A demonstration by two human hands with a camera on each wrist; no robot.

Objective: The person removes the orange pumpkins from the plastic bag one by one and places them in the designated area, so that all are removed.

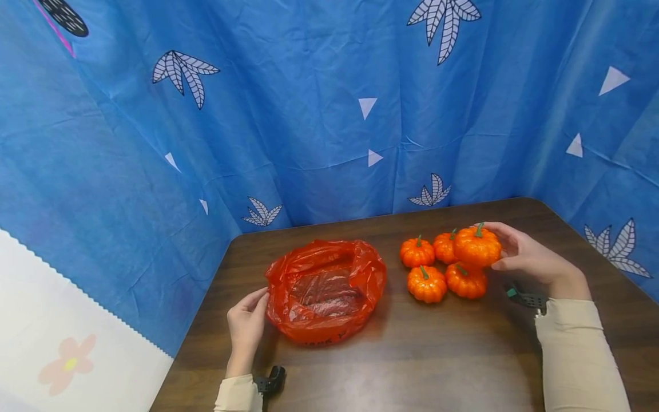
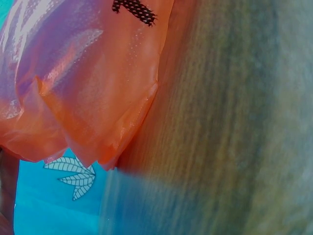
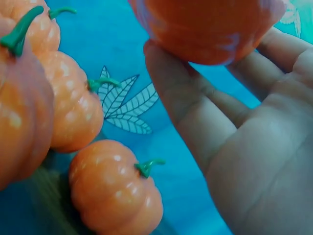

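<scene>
My left hand (image 1: pixel 248 326) pinches the left rim of a red plastic bag (image 1: pixel 321 332), which stands on the table with its mouth spread wide. Dark print shows on the bag's near side. In the left wrist view the thin red plastic (image 2: pixel 98 98) fills the upper left. My right hand (image 1: pixel 530 254) grips a small orange pumpkin (image 1: pixel 477 247) with a green stem, fingers and thumb around its right side. From the right wrist view, the held pumpkin (image 3: pixel 205 29) is above the others. Several similar pumpkins (image 1: pixel 427 284) sit grouped beneath and left of it.
The brown wooden table (image 1: pixel 412 360) carries everything. Behind it hangs a blue curtain (image 1: pixel 329 114) with white leaf prints, close to the far edge. A white cloth (image 1: pixel 67 332) with a flower print is at the left. Dark straps with wrist cameras (image 1: pixel 527 297) sit at both wrists.
</scene>
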